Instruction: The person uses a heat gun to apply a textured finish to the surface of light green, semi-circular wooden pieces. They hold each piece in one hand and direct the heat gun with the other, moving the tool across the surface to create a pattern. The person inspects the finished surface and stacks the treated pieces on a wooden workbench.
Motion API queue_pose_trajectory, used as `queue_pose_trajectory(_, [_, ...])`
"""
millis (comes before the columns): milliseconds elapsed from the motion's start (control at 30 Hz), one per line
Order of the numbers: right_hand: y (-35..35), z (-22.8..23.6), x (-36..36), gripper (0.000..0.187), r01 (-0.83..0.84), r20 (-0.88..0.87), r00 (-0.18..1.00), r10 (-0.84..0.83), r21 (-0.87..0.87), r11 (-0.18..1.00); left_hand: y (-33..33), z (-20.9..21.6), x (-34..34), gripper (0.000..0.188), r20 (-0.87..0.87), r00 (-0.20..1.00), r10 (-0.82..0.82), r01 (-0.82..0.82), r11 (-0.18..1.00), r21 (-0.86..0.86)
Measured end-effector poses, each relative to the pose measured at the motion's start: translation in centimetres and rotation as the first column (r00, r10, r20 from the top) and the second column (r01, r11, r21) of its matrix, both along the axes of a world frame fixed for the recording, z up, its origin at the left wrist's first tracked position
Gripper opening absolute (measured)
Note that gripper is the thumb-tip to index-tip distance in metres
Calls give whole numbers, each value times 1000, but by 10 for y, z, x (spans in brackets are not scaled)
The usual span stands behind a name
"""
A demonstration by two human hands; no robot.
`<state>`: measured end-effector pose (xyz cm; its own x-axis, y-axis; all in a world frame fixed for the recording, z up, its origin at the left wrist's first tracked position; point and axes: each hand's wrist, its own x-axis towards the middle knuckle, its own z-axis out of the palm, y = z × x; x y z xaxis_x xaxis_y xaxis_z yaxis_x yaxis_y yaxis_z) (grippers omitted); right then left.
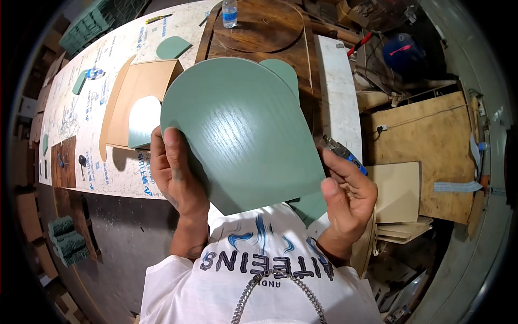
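A green panel (237, 135) with a rounded top and straight lower edges is held up in front of my chest, its glossy face catching the light. My left hand (178, 173) grips its left edge, thumb on the face and fingers behind. In my right hand (348, 202) is a blue and grey utility knife (344, 154), beside the panel's right edge. Whether those fingers also touch the panel I cannot tell. Behind the panel, parts of other green pieces (283, 74) show.
On the white table (70, 113) stands a light wooden piece (137, 86) with a curved edge. A dark round-topped wooden piece (259, 32) carries a water bottle (230, 15). Small green panels (172, 47) lie around. Plywood (421, 151) and cream boards (396, 191) stand at right.
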<state>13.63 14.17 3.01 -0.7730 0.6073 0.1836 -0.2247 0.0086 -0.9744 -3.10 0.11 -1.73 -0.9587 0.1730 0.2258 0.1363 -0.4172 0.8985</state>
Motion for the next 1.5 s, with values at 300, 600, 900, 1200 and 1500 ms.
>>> queue_pose_trajectory(300, [-8, -14, -7, 31, 160, -20, 987, -159, 73, 984, 6, 5, 5, 25, 5, 1000, -8, 8, 1000, -13])
queue_pose_trajectory(600, [8, -7, 11, 28, -13, -2, 1000, 13, 54, 998, 3, 12, -8, 26, 167, 986, 20, -22, 1000, 12])
queue_pose_trajectory(900, [16, 0, -15, 33, 144, -188, 982, -27, 643, 752, -5, -6, -18, 46, 323, 909, -264, 295, 954, -49])
queue_pose_trajectory(1200, [39, -12, -24, 26, -2, -111, 983, 147, 792, 611, 16, -15, -3, 91, 458, 585, -669, 701, 701, 128])
queue_pose_trajectory(1500, [0, -3, -12, 27, 53, 126, 991, -52, -2, 999, 4, -15, 15, 107, 265, 696, -668, 573, 738, 357])
